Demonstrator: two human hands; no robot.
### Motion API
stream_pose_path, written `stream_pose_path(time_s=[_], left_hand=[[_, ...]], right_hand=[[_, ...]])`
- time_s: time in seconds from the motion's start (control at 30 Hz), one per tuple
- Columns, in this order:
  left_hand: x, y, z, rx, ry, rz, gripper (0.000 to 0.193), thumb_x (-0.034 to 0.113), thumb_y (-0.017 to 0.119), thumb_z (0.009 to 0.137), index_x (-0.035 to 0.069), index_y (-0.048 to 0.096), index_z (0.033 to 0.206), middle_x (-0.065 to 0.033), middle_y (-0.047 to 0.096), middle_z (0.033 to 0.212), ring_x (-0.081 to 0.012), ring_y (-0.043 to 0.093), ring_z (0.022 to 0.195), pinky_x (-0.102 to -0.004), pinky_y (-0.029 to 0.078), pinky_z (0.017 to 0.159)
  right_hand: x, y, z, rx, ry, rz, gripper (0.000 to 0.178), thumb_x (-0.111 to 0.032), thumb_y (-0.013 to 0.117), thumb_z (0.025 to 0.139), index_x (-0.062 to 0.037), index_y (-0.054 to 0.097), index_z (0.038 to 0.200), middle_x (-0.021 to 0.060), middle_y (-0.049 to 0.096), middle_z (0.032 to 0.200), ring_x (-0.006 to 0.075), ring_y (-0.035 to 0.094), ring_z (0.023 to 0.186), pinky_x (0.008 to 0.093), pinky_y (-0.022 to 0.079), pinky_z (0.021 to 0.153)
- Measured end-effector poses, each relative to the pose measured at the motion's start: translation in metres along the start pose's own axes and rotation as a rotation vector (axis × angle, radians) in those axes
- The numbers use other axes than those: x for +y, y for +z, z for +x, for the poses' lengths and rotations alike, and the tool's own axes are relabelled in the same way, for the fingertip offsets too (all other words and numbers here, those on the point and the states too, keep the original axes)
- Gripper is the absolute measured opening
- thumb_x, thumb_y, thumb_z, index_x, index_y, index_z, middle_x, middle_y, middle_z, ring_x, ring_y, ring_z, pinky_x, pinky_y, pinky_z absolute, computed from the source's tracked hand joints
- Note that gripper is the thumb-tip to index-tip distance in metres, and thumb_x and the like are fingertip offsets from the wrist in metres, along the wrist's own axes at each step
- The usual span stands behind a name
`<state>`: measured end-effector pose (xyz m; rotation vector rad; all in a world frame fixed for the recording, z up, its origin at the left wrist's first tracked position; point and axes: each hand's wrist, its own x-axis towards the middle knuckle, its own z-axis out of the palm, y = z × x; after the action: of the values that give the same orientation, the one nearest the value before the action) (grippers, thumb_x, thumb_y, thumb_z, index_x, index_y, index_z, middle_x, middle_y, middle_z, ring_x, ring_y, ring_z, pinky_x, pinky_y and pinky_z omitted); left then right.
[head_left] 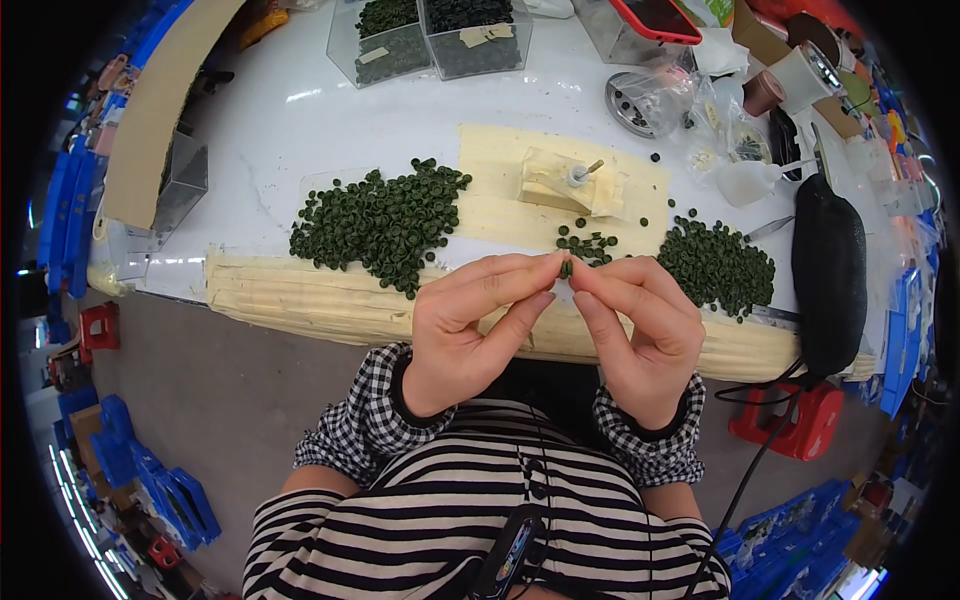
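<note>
My left hand [465,325] and my right hand [648,335] meet over the table's near edge. Both are closed in a pinch, fingertips almost touching, on a small dark green round piece [566,269] between them. It looks like the button-like pieces around it, though the fingers partly cover it. Just beyond the fingertips lies a small cluster of green pieces [588,247]. A large heap of green pieces [375,222] spreads to the left, and a smaller heap of green pieces [716,268] sits at the right. Behind the cluster stands a tape-covered block [548,180] with a short peg [592,168].
Clear bins [478,55] of green and black pieces stand at the back. A cardboard sheet [165,120] rises at the left. At the right are a black padded object [829,275], a white squeeze bottle [748,182] and tweezers [770,228]. Padding [310,290] lines the front edge.
</note>
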<state>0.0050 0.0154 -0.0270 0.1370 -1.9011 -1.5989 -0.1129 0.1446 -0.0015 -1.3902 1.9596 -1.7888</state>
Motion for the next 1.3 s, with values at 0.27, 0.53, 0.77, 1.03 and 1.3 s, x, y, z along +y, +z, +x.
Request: stream_pose_path(time_s=[0.27,0.53,0.77,1.03,1.3], left_hand=[[0.001,0.000,-0.001,0.014,-0.015,0.024,0.034,-0.012,0.062,0.085,-0.003,0.065,0.117,-0.0169,0.068,0.108,-0.0201,0.066,0.097,-0.0285,0.052,0.085],[-0.004,-0.004,0.000,0.021,-0.057,0.281,0.021,-0.006,0.071,0.079,-0.002,0.070,0.100,-0.0114,0.069,0.092,-0.0177,0.064,0.083,-0.0268,0.050,0.072],[-0.008,-0.001,0.008,0.006,0.123,0.706,0.020,-0.001,0.074,0.074,0.002,0.070,0.093,-0.0072,0.060,0.080,-0.0242,0.054,0.071,-0.0336,0.043,0.062],[0.001,-0.043,0.022,0.089,0.130,1.152,0.015,0.001,0.072,0.077,0.002,0.069,0.091,-0.0057,0.056,0.084,-0.0234,0.049,0.078,-0.0348,0.042,0.068],[-0.001,-0.038,0.015,0.012,0.121,1.016,0.014,0.000,0.072,0.076,0.003,0.068,0.089,-0.0053,0.057,0.080,-0.0241,0.050,0.076,-0.0352,0.043,0.067]], right_hand=[[0.002,0.001,0.000,0.006,0.003,-0.012,0.027,0.008,0.070,0.079,0.0001,0.072,0.105,0.0097,0.066,0.086,0.0161,0.063,0.074,0.0245,0.050,0.066],[0.008,-0.001,-0.005,-0.031,0.010,-0.166,0.025,0.007,0.071,0.077,-0.0006,0.073,0.101,0.0098,0.066,0.085,0.0200,0.062,0.075,0.0274,0.050,0.066],[0.009,-0.008,-0.005,0.043,0.020,-0.256,0.023,0.005,0.071,0.078,-0.0002,0.073,0.100,0.0100,0.066,0.083,0.0206,0.062,0.075,0.0279,0.049,0.066],[0.012,-0.011,-0.006,0.091,0.027,-0.240,0.023,0.007,0.070,0.078,0.0008,0.072,0.100,0.0092,0.065,0.082,0.0187,0.060,0.073,0.0268,0.048,0.065],[0.012,-0.013,-0.007,0.097,0.031,-0.250,0.022,0.007,0.070,0.079,0.0008,0.072,0.100,0.0092,0.065,0.082,0.0183,0.060,0.073,0.0264,0.047,0.065]])
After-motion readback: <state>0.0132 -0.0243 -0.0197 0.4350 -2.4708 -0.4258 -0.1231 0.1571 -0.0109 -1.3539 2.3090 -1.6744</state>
